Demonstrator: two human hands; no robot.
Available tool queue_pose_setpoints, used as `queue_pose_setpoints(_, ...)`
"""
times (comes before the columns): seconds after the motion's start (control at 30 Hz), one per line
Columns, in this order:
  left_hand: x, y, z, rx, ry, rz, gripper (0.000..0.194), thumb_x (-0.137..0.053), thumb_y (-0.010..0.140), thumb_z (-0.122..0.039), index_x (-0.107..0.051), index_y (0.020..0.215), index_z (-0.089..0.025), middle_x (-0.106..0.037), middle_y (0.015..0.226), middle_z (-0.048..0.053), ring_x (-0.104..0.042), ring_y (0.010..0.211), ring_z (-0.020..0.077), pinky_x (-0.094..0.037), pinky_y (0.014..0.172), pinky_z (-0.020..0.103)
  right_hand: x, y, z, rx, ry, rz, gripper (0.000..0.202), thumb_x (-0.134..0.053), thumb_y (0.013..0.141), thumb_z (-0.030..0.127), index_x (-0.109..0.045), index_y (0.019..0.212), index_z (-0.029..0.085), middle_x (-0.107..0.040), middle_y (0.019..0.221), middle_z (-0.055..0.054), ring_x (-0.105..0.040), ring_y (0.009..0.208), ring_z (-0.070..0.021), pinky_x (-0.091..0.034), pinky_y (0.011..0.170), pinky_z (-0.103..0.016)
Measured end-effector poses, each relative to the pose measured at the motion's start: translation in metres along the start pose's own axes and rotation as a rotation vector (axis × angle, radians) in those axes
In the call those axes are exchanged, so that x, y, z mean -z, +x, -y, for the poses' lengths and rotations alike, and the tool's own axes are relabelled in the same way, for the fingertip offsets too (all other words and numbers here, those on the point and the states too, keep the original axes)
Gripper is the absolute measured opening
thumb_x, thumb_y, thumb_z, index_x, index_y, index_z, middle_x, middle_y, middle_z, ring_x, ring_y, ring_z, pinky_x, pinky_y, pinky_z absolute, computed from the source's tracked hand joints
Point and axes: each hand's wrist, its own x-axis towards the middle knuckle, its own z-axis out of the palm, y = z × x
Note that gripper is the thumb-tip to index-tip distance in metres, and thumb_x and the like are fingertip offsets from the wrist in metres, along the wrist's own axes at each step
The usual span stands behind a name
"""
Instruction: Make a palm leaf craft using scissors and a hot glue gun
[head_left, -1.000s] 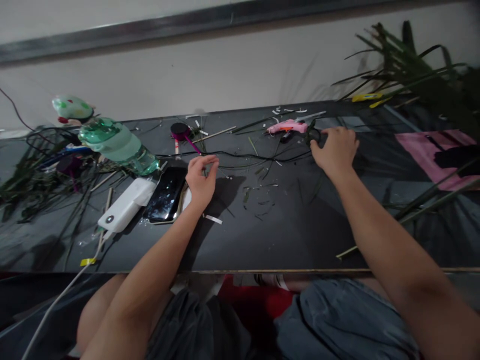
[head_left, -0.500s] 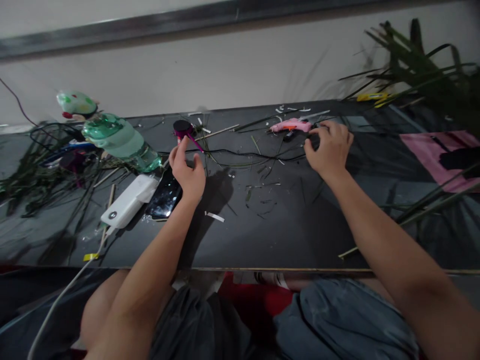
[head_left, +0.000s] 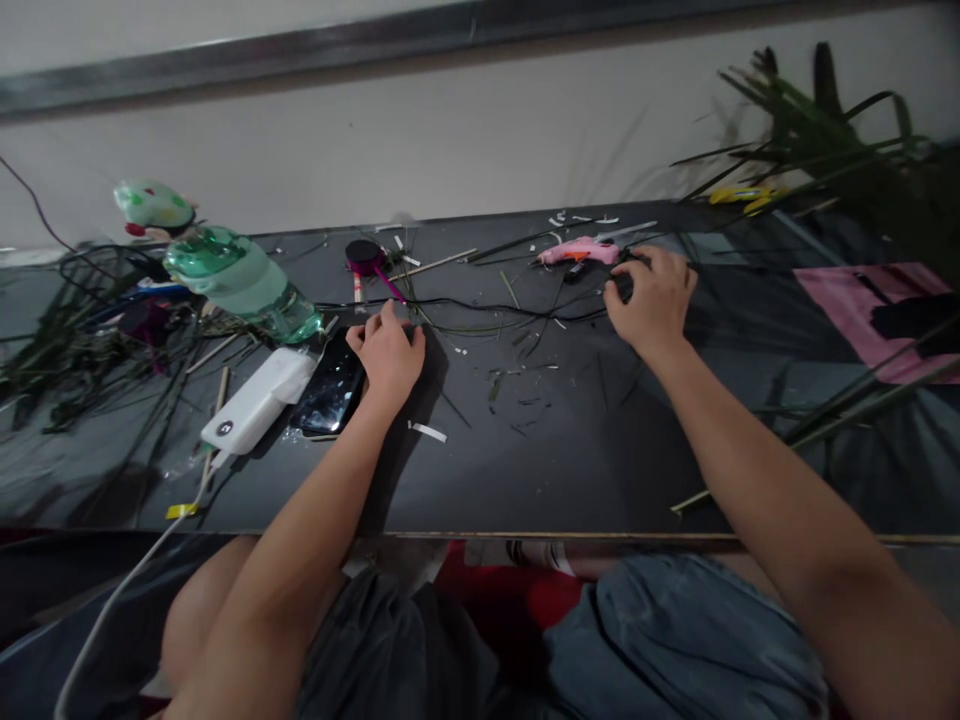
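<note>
With the left hand point(head_left: 390, 358) loosely open by the phone point(head_left: 330, 388), the curled right hand point(head_left: 655, 302) (its hold I cannot tell) seems safest behind the glue gun point(head_left: 583, 250).

Phone point(head_left: 328, 390) was partly covered by left hand point(head_left: 391, 355). Couldn't tell if right hand point(head_left: 654, 300) held anything. Leaves point(head_left: 874, 170) and pink cloth point(head_left: 832, 300) ran off right edge, white cable point(head_left: 120, 590) off bottom. Dark scraps point(head_left: 528, 402) between hands: too small to identify.
</note>
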Motion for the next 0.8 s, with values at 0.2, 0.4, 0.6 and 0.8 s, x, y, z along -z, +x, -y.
queue_pose_setpoints(0.2,0.0013,0.0007,-0.0053,-0.316,0.022,-0.027,0.069,-0.051,0.087,-0.029,-0.031,0.152,-0.016,-0.028,0.16,0.013,-0.024,0.147,0.0348,-0.021,0.114,0.055,-0.0014,-0.0001,-0.001,0.006,-0.002,-0.004,0.025,-0.046,0.09,0.031,-0.063,0.105,0.021,-0.051,0.135,-0.013,-0.041,0.127,-0.0345,-0.034,0.102,-0.056)
queue_pose_setpoints(0.4,0.0024,-0.0056,-0.0051,-0.701,0.069,0.083,0.068,-0.047,0.092,-0.024,-0.023,0.155,-0.032,-0.035,0.157,0.002,-0.028,0.147,0.0287,-0.02,0.116,0.047,0.0,0.0001,0.0,0.012,-0.012,0.017,0.026,-0.045,0.09,0.031,-0.062,0.106,0.022,-0.05,0.136,-0.013,-0.041,0.127,-0.036,-0.033,0.101,-0.057)
queue_pose_setpoints(0.6,0.0033,-0.0078,-0.0076,-0.768,0.064,0.072,0.068,-0.045,0.094,-0.02,-0.02,0.155,-0.038,-0.04,0.154,-0.002,-0.033,0.144,0.0247,-0.019,0.117,0.044,0.0,0.0004,-0.0005,0.002,-0.007,0.029,0.025,-0.045,0.09,0.031,-0.062,0.106,0.021,-0.05,0.137,-0.013,-0.04,0.128,-0.035,-0.033,0.102,-0.056)
queue_pose_setpoints(0.8,0.0033,-0.0078,-0.0086,-0.776,0.057,0.045,0.069,-0.041,0.093,-0.013,-0.02,0.155,-0.036,-0.041,0.154,-0.002,-0.033,0.144,0.0213,-0.018,0.117,0.042,-0.0009,0.0005,-0.0019,-0.003,-0.02,0.011,0.024,-0.047,0.089,0.032,-0.062,0.105,0.021,-0.051,0.136,-0.012,-0.041,0.128,-0.0335,-0.033,0.103,-0.055)
